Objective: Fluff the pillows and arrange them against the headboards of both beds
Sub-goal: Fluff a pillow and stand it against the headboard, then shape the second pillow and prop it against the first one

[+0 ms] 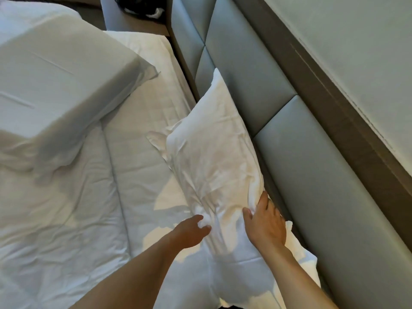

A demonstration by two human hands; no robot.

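A white pillow (211,157) leans tilted against the grey padded headboard (312,175), its far corner pointing up. My left hand (189,233) pinches the pillow's fabric at its near left side. On the near right edge, beside the headboard, my right hand (266,224) lies with fingers curled into the cloth. A second white pillow (55,85) lies flat on the bed at the left, away from the headboard.
The white sheet (138,152) and a rumpled duvet (55,208) cover the bed. A wall (356,52) runs behind the headboard. A dark object (138,7) sits on a surface at the top, past the bed's end.
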